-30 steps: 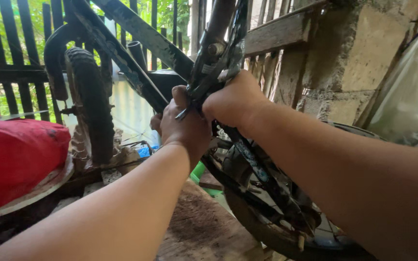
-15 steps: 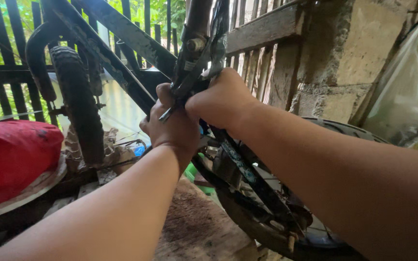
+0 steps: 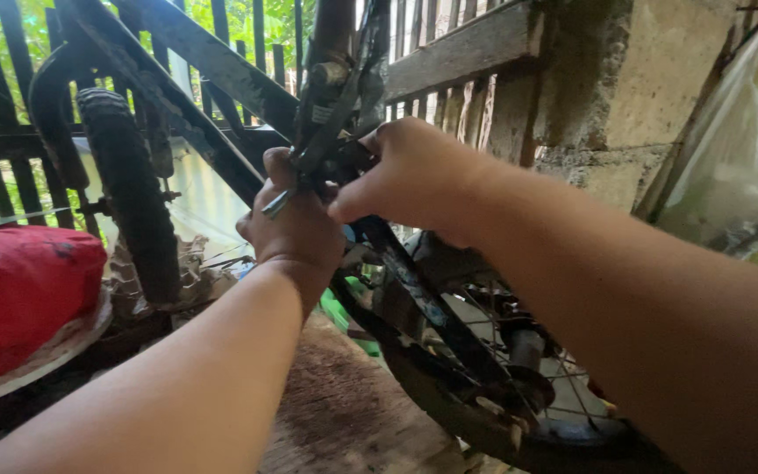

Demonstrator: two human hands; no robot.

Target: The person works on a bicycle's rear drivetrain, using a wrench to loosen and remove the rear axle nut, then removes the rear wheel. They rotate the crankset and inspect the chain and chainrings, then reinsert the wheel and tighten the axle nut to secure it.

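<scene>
Black bicycle frame [image 3: 221,70] stood upturned against a wooden fence [image 3: 467,53]; the left hand [image 3: 296,228] gripped a metal tool [image 3: 278,204] at its brake [image 3: 335,114], the right hand [image 3: 405,175] fingers curled closed around that same part above the rear wheel [image 3: 484,386]

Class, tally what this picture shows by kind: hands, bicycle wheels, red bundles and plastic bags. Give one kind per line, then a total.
Hands: 2, the left hand and the right hand
Bicycle wheels: 2, front wheel and rear wheel
Red bundle: 1
Plastic bag: 1
Total: 6
</scene>
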